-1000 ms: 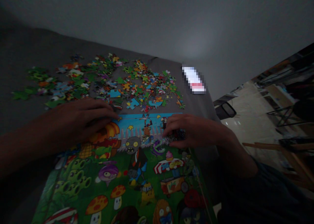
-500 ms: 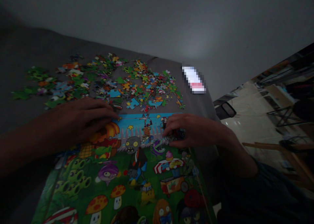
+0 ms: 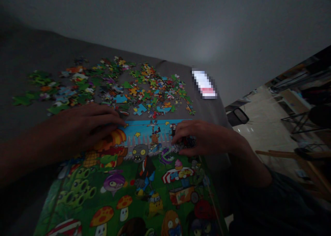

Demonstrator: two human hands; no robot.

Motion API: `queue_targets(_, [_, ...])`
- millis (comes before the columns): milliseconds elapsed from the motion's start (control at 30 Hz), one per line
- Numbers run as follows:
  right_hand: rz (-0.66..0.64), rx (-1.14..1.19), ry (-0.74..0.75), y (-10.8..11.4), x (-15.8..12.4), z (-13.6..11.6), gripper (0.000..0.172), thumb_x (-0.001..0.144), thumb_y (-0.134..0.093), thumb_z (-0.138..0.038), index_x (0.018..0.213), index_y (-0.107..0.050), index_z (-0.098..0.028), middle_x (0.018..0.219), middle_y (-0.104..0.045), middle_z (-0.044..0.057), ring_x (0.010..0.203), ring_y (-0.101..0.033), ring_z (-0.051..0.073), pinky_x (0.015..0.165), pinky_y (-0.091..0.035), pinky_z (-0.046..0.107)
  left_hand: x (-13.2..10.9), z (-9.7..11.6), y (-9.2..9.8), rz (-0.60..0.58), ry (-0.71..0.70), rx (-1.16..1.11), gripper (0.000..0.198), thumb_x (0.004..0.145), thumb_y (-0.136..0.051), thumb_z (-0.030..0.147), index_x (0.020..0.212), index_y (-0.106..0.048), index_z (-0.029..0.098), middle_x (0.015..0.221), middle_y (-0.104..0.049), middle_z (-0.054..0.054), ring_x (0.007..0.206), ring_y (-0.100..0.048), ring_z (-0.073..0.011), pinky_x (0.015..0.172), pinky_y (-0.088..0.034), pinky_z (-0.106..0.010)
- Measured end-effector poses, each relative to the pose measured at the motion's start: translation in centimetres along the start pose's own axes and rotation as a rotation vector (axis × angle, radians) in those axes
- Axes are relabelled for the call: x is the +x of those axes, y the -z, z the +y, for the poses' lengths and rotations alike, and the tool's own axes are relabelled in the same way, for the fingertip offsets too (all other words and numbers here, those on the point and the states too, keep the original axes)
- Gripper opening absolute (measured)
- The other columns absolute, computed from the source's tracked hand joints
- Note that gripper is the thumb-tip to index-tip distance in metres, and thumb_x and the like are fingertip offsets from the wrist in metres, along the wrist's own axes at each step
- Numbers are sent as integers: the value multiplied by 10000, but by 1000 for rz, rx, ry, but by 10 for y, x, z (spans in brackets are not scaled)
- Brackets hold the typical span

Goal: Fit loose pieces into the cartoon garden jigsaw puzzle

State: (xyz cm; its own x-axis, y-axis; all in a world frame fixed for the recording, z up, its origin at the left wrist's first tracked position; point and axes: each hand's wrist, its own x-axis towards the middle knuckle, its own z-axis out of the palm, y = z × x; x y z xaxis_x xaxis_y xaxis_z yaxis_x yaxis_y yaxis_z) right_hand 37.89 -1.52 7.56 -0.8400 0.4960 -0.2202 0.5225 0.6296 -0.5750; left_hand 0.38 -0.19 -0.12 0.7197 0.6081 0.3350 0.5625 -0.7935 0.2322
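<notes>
1. Assembled puzzle (image 3: pixel 144 181): cartoon plants and a zombie. Thin card, light, likely to buckle if lifted, so support it from beneath.
2. Left hand (image 3: pixel 85 125): 10 o'clock on the puzzle, fingers spread flat, pressing.
3. Right hand (image 3: pixel 204 137): 2 o'clock edge, fingertips pinching a dark piece cluster (image 3: pixel 184 142), best held by its edges.
4. Loose pieces (image 3: pixel 144 91): 12 o'clock, scattered.
5. Writing: none legible.

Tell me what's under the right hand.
The right hand covers the upper right corner of the puzzle picture; a few dark pieces show under its fingers. The rest is hidden.
</notes>
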Motion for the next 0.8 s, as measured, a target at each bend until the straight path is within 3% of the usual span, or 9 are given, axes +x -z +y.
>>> queue_targets(333, [112,-31,45,5,-5,0,198,913,-840,-300,1069,-781,-194,1002,-762,46,907,-705,176,830,-544,316,-1,0,0,-29,51,-33,369,1091,-425,398,1204,-772,340,1244,-743,-7,1127,-699,-218,998,-524,-344])
queue_targets(433, [296,-77,45,6,-4,8,164,963,-781,-308,1075,-769,-190,1009,-765,54,904,-702,176,809,-539,315,-1,1,1,-47,81,-47,373,1086,-424,410,1204,-773,345,1245,-747,-7,1129,-705,-225,981,-540,-349])
queue_targets(600, [699,-192,-96,4,-1,36,188,975,-682,-233,1143,-749,-183,958,-761,51,790,-644,168,757,-527,323,0,3,4,-92,108,-46,404,1079,-401,384,1233,-774,357,1287,-748,-15,1140,-710,-225,975,-557,-345])
queue_targets(800, [848,-191,-273,1,3,69,214,990,-629,-249,1168,-746,-224,1090,-776,90,919,-673,226,861,-552,409,-6,-3,3,-151,118,-22,412,1075,-410,332,1288,-762,356,1338,-735,-30,1178,-698,-235,1014,-557,-360])
